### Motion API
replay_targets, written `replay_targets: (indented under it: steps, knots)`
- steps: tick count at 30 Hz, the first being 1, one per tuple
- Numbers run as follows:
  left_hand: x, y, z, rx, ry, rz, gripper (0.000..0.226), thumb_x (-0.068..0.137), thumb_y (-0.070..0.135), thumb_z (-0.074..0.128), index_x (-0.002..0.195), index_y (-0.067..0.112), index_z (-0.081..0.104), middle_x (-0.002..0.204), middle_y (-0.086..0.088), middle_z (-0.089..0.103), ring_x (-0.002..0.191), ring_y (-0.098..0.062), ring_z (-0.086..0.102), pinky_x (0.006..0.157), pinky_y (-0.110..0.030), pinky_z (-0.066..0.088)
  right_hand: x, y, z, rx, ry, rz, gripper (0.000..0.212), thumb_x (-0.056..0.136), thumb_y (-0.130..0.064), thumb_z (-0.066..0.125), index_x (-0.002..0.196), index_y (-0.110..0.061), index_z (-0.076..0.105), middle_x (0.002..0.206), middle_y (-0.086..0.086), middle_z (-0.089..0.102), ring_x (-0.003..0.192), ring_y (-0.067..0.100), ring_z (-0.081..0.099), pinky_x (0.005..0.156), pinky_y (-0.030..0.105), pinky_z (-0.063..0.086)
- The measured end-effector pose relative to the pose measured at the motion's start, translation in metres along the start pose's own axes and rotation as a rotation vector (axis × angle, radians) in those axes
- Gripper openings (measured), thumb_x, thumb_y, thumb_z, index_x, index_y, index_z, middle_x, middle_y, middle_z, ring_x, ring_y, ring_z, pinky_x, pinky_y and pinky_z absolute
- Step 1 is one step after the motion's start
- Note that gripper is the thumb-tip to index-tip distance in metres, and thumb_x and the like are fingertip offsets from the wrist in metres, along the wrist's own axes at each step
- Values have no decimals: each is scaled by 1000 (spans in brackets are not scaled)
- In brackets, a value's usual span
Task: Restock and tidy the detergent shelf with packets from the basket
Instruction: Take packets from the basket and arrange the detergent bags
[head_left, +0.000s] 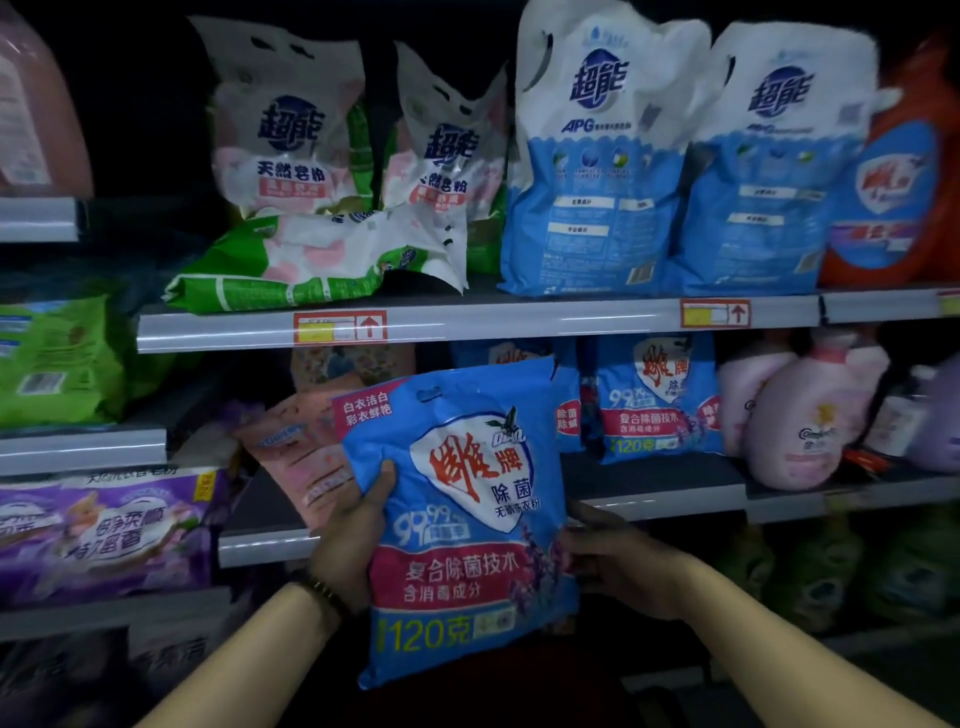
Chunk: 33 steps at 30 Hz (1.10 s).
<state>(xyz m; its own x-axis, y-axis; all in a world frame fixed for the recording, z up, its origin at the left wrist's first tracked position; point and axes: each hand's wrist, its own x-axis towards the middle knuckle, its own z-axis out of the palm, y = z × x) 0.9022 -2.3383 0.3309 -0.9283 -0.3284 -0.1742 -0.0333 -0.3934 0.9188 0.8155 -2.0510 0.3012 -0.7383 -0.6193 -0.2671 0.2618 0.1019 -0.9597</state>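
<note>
Glossy plastic packaging on grey metal shelving.
The blue detergent packet (462, 519) is shiny, crinkled plastic film; the white-and-green bags (291, 119) above are creased film too. The shelf edge (519, 317) looks smooth and satin; the pink bottles (800, 421) are smooth plastic.

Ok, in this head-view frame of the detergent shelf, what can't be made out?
- The basket: outside the head view, not visible.
- Right hand fingers: behind the blue packet, grip unclear.
- Pink packet on the middle shelf: partly covered by the blue packet and left hand.
- Price tags: blurred, unreadable.
- Bottom shelf goods: too dark.
</note>
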Motion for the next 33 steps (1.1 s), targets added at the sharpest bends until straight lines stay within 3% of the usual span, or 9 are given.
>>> replay_targets:
  steps: [4,7,10,14,20,25,29,31,33]
  knots:
    - [18,0,14,18,-61,-52,47,101,54,56,128,18,67,110,-21,79,90,-42,78,72,-52,65,4,6,-8,21,82,-57,65,72,-23,88,132,-8,68,128,17,76,120,36,71,107,52,54]
    - [42,-6,20,54,-68,-97,64,89,75,57,131,27,67,116,-19,78,102,-45,76,92,-67,58,16,8,-19,133,238,-151,48,82,-23,85,125,-5,74,124,28,74,116,49,70,105,67,52]
    - [56,-26,23,126,-170,-116,74,80,85,63,136,36,64,127,-14,75,116,-42,72,104,-66,52,30,7,-26,212,304,-203,31,95,-14,76,124,-3,75,122,28,74,114,50,71,100,64,56]
    - [71,-64,17,326,-214,83,88,55,31,103,133,20,64,125,-8,77,115,-33,74,105,-57,55,53,3,-35,221,437,-241,31,90,-12,80,120,-3,76,116,25,77,106,47,75,97,64,58]
    - [117,-74,37,273,-170,226,57,67,-16,87,115,11,73,111,-13,81,104,-35,77,84,-43,65,96,-2,-62,-11,541,-247,22,96,-30,76,114,-17,77,110,9,82,99,29,80,96,52,62]
    - [163,-76,58,339,-17,298,63,68,-14,89,123,5,64,111,-8,80,91,-12,78,71,-21,61,129,-34,-105,-200,344,-152,35,90,-23,84,121,-32,71,121,-5,79,114,20,74,106,43,54]
    - [202,-75,74,459,-25,344,60,74,-9,88,119,11,54,110,-1,72,82,9,71,70,-11,57,157,-47,-133,-522,497,-158,36,92,-15,82,124,-25,68,118,-5,76,111,20,71,105,40,54]
    - [219,-84,81,529,-60,360,66,80,-9,84,132,8,47,124,-5,69,90,11,68,79,-12,57,172,-39,-141,-652,595,-148,39,96,-24,78,133,-17,66,125,4,73,116,27,69,102,43,55]
    - [232,-97,86,598,-84,311,78,89,-3,78,148,1,28,139,-8,58,107,-4,62,96,-27,53,181,-22,-139,-682,650,-101,46,101,-29,71,144,-18,58,133,6,70,119,31,67,96,40,53]
